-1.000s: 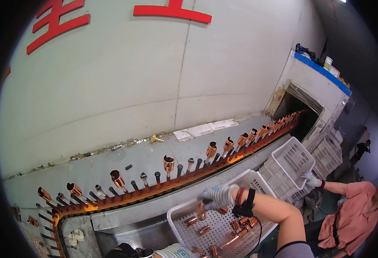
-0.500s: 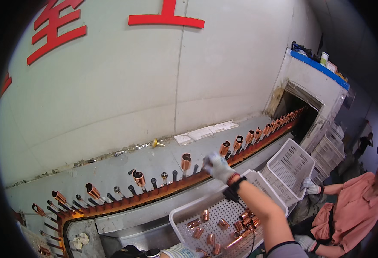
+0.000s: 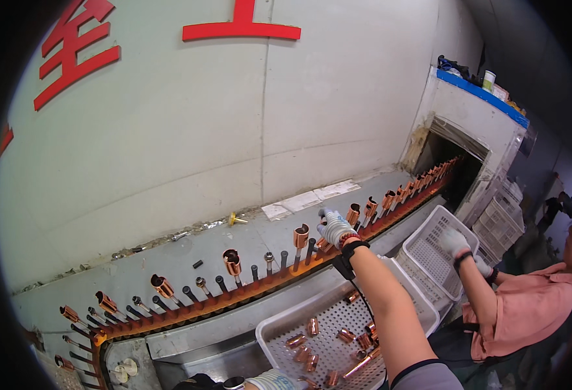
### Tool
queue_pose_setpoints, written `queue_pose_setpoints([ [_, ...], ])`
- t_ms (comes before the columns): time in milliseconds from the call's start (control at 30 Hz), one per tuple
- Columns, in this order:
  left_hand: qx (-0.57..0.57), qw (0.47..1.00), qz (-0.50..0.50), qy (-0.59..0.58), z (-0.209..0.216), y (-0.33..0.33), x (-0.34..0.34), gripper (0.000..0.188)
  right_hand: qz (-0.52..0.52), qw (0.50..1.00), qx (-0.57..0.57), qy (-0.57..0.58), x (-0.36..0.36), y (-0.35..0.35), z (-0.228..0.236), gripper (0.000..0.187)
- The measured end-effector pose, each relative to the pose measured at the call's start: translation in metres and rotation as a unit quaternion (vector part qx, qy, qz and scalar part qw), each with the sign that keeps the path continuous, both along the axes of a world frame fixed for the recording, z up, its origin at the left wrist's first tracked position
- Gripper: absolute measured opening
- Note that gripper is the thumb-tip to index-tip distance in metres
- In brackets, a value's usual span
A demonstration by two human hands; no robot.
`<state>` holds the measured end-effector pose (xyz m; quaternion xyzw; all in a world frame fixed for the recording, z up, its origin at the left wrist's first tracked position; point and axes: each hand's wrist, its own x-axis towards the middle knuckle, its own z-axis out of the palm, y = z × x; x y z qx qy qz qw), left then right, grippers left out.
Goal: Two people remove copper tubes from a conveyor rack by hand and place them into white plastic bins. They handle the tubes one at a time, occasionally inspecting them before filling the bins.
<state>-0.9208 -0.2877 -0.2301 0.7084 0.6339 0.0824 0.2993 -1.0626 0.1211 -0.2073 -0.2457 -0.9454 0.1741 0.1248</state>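
Note:
My right hand (image 3: 336,229), in a pale glove, reaches over the spindle chain with its fingers curled. Something dark shows at its fingertips, but what they hold is unclear. A copper fitting (image 3: 324,246) shows just below this hand. Left of it, a cut-out copper tube fitting (image 3: 301,236) stands on a spindle, and another copper fitting (image 3: 354,213) stands to the right. My left hand (image 3: 274,380), also gloved, is cut off by the lower edge, its fingers hidden. Beneath my right forearm, a white perforated basket (image 3: 266,338) holds loose copper fittings (image 3: 313,326).
The rust-brown spindle chain (image 3: 201,305) curves at left and enters a dark opening (image 3: 452,153) at right. A co-worker in a pink shirt (image 3: 526,312) holds one gloved hand (image 3: 453,242) over a second white basket (image 3: 422,244). A brass-coloured piece (image 3: 236,219) lies near the wall.
The chain and its fittings have moved right. My right hand has risen slightly and shifted right. The co-worker has leaned in, bringing a hand over the second basket.

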Motion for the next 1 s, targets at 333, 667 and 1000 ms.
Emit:
queue_pose_setpoints([
  [333, 0.041, 0.999, 0.011, -0.007, -0.003, -0.03, -0.017, 0.037, 0.322, 0.891, -0.054, -0.316, 0.121, -0.108, 0.01, 0.049],
  [667, 0.077, 0.997, -0.002, 0.012, 0.008, -0.03, 0.009, 0.041, -0.083, 0.988, 0.13, 0.013, 0.015, 0.007, 0.0, 0.056],
  [1000, 0.075, 0.997, 0.014, 0.019, 0.0, -0.028, 0.015, 0.039, 0.293, 0.953, 0.052, 0.06, 0.081, -0.067, -0.018, 0.014],
])
